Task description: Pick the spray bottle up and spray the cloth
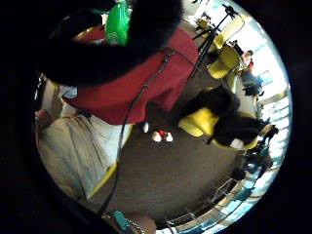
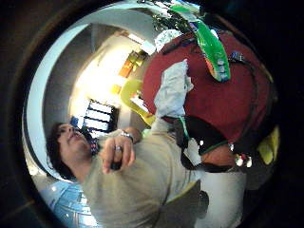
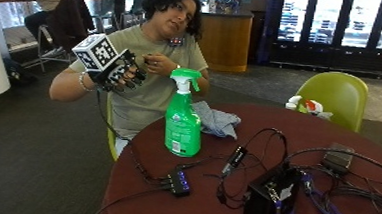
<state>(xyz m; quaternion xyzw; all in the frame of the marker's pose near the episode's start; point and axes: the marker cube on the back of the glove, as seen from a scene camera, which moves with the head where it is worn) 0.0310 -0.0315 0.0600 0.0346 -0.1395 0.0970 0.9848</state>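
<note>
A green spray bottle (image 3: 182, 121) with a white and green trigger head stands upright on the round red table (image 3: 242, 140), near the edge where the person sits. Just behind it and to its right lies a crumpled grey-blue cloth (image 3: 216, 119). My gloved right hand (image 3: 122, 71) is raised off the table at chest height, left of the bottle, with its fingers relaxed and nothing in them. The thumb side palm view looks down on the bottle (image 2: 211, 45) and the cloth (image 2: 172, 90) from a distance. The person's bare left hand (image 3: 157, 64) is at the chest.
A black box (image 3: 269, 197), a small hub (image 3: 178, 181) and several cables cover the near and right part of the table. A yellow-green chair (image 3: 335, 96) stands behind the table, with a small white and red object (image 3: 304, 105) at the table's far edge.
</note>
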